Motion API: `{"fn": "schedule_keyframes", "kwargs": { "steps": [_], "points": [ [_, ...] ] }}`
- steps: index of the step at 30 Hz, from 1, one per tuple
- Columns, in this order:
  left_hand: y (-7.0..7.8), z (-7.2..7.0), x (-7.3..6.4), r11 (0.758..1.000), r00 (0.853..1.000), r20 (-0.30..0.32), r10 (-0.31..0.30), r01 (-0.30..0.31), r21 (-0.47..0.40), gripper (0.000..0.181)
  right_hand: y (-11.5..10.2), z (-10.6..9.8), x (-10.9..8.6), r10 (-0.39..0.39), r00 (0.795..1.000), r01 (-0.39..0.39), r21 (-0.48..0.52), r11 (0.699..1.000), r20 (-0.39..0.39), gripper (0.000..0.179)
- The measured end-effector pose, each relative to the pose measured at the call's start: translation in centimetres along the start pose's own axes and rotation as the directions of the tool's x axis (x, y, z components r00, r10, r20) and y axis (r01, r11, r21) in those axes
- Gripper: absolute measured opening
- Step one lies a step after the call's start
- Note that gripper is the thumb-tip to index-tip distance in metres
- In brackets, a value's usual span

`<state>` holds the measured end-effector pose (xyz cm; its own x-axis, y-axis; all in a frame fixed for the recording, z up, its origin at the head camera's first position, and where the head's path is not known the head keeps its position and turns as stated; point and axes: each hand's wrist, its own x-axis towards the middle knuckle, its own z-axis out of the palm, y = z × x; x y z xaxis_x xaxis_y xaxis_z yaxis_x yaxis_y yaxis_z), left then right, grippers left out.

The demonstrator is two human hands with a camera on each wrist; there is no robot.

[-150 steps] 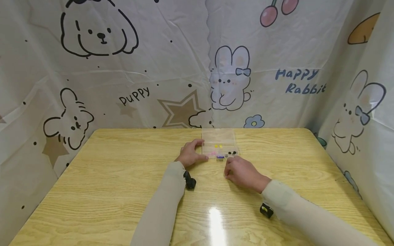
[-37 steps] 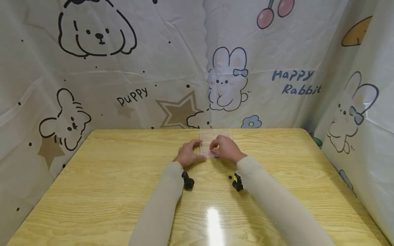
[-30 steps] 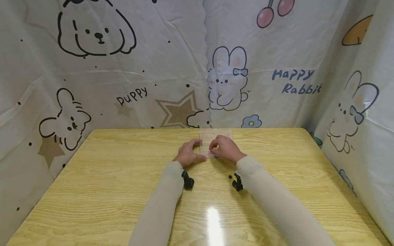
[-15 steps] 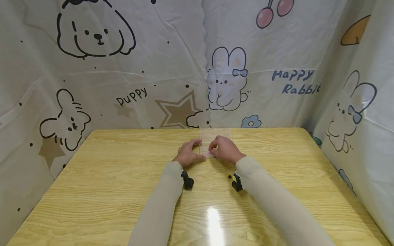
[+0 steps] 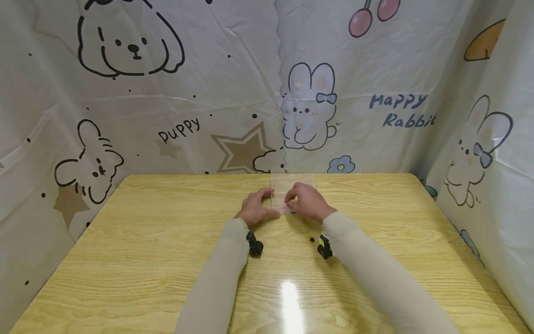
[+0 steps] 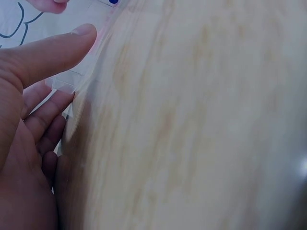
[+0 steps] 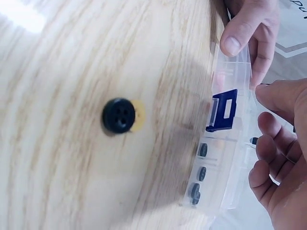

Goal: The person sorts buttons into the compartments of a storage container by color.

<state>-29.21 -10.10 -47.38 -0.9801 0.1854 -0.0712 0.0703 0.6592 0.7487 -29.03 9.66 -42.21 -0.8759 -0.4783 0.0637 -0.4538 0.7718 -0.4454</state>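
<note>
A clear plastic compartment box (image 7: 218,160) with a blue latch (image 7: 223,115) lies near the table's back edge, its see-through lid (image 5: 278,183) raised behind. My left hand (image 5: 253,208) grips its left end, thumb at the front corner and fingers farther back. Over the compartments, my right hand (image 5: 309,203) has thumb and index brought together near some pink pieces (image 5: 283,208). A dark sliver shows by its fingertip in the right wrist view; I cannot tell whether it is held. Several dark buttons (image 7: 203,150) show through the box's front wall.
On the wooden table (image 5: 146,260), in front of the box, a black four-hole button (image 7: 119,116) overlaps a yellow button (image 7: 139,116). A printed cloth (image 5: 233,83) hangs right behind the table and along both sides.
Since five seconds ago my right hand has moved from the table in front of the box to over its compartments, uncovering the black and yellow buttons. Over the last second both hands stay almost still.
</note>
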Motion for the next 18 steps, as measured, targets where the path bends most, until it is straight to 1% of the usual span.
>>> {"fn": "schedule_keyframes", "kwargs": {
  "steps": [7,13,18],
  "points": [
    [-0.1,0.0,-0.1,1.000,1.000,-0.009,0.011,-0.011,0.003,0.076,0.6,-0.4,-0.6,-0.045,0.999,0.045,-0.017,0.999,-0.008,0.014],
    [-0.1,0.1,-0.2,1.000,1.000,-0.008,0.012,-0.012,0.005,0.076,1.1,-0.9,-1.5,-0.056,0.998,0.056,-0.034,0.998,-0.003,0.014],
    [0.0,0.1,-0.2,1.000,1.000,-0.018,0.013,-0.013,0.005,0.075,1.3,-1.3,-2.1,-0.070,0.997,0.069,-0.048,0.996,-0.015,0.014]
  ]
}}
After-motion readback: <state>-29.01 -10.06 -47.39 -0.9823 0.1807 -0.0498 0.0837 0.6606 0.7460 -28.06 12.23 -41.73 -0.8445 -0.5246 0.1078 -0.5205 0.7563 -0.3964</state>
